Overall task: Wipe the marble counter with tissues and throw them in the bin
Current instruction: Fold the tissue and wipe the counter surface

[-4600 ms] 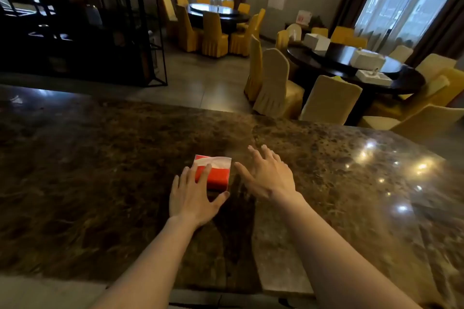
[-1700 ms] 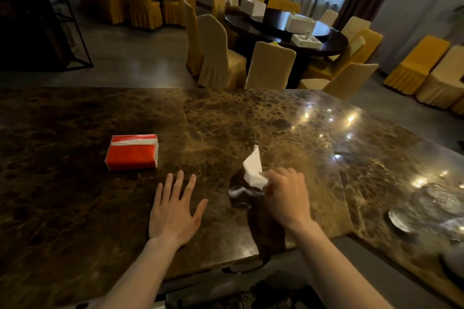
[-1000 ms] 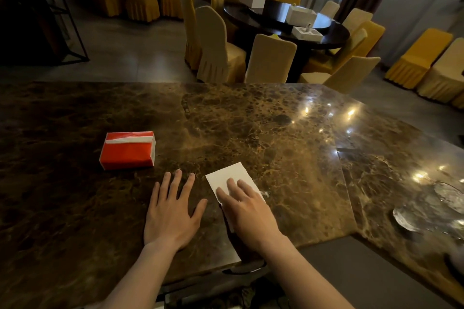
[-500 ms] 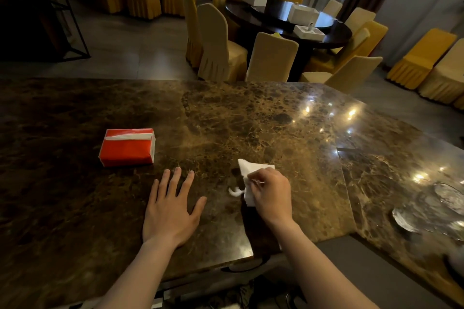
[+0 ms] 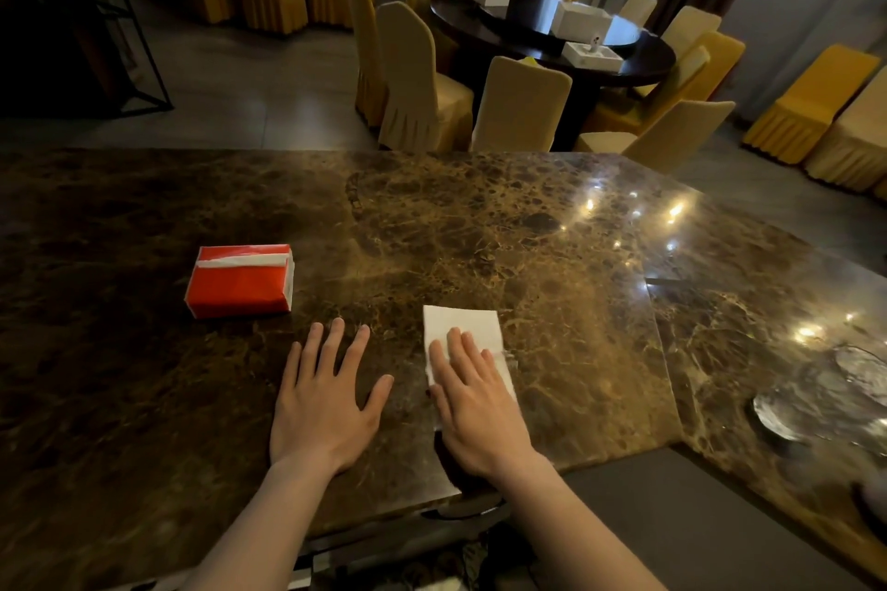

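Head view: right hand open, palm down, fingers flat on white tissue spread on marble counter near front edge. Left hand open, flat on bare marble just beside, gripping nothing. Red tissue pack lying left of tissue, apart from both hands.

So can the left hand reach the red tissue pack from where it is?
Probably yes. The left hand lies flat and empty on the marble counter, and the red tissue pack sits just ahead and to its left, with only bare counter between them.
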`<state>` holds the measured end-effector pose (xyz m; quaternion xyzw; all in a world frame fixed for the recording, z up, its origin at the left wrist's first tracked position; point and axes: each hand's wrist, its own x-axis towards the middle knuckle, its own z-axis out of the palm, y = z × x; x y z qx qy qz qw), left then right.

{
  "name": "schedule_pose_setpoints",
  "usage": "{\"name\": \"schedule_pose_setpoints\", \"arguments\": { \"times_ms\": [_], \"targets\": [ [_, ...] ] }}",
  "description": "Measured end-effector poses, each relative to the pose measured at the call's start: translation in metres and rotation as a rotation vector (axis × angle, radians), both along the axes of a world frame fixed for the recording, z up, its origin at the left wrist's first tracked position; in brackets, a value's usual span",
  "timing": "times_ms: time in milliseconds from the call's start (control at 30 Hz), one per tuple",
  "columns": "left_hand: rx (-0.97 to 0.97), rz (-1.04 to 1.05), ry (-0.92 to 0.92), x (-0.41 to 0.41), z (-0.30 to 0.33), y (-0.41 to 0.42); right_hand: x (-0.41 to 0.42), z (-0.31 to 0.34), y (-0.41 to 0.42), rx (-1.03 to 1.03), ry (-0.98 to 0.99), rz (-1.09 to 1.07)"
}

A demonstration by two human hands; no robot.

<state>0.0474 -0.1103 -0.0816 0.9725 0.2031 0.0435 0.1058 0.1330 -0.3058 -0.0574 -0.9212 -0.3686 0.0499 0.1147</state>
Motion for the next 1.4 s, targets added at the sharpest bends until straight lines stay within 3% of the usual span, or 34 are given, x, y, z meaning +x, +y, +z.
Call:
{"name": "schedule_pose_setpoints", "arguments": {
  "times_ms": [167,300,400,633,733,867,967,1100,1233,1400],
  "targets": [
    [0.000,-0.001,0.010,0.000,0.001,0.001,-0.002,-0.003,-0.001,-0.078,-0.025,0.071],
    [-0.012,-0.004,0.003,-0.001,0.003,0.000,0.016,0.002,-0.022,-0.103,0.051,-0.178],
    [-0.015,-0.005,0.002,-0.001,0.004,0.000,0.015,0.003,-0.018,-0.092,0.113,-0.250],
    [-0.010,-0.005,0.016,0.000,0.006,0.000,-0.009,0.006,0.022,0.028,0.082,-0.047],
    [-0.006,0.000,0.019,0.000,0.006,0.000,-0.001,0.017,0.013,0.196,0.058,-0.050],
    [-0.001,0.001,0.031,0.000,0.006,-0.001,0.016,0.030,0.005,0.185,0.021,-0.053],
    [-0.016,-0.006,0.031,-0.001,0.008,-0.001,0.030,0.041,0.005,0.344,0.102,-0.156],
    [-0.019,0.000,0.035,-0.002,0.009,-0.001,0.050,0.054,-0.002,0.576,0.074,-0.518],
    [-0.029,-0.002,0.033,-0.002,0.010,-0.001,0.060,0.049,-0.013,0.416,-0.035,-0.679],
    [-0.024,-0.003,0.036,-0.001,0.010,-0.001,0.046,0.033,-0.017,0.287,-0.061,-0.540]
  ]
}}
